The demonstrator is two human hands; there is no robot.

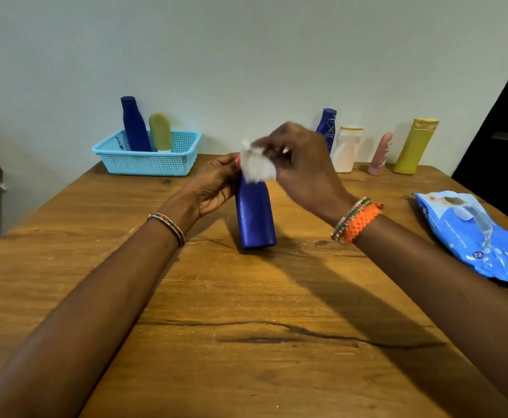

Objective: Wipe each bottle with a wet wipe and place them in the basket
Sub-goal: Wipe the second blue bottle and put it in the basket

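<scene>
While the left hand (pixel 213 185) curls around the upper part of the blue bottle (pixel 255 215) to steady it, the right hand (pixel 301 164) pinches a crumpled white wipe (pixel 257 164) and rubs it over the bottle's neck and cap, which the wipe hides. That split makes sense: one hand anchors, so the bottle does not skid or tip as the other scrubs. The bottle's base seems to rest on the bench (pixel 246 342), tilted a little toward the camera, which brings its top within easy reach; whether the base sits fully flat I cannot tell. The right hand is blurred, so the exact lie of its fingers is unclear. Farther out at the left rear, the basket (pixel 144 164) already holds a dark blue bottle (pixel 133 125) and an olive one (pixel 160 132), both upright, likely the finished ones. Along the wall at the right rear stand four more, apparently waiting: a patterned blue bottle (pixel 326 122), a white one (pixel 347 149), a pink one (pixel 382 153) and a yellow one (pixel 415 146). At the right edge lies the wipe pack (pixel 473 233), within easy reach of the wiping hand for a fresh sheet.
</scene>
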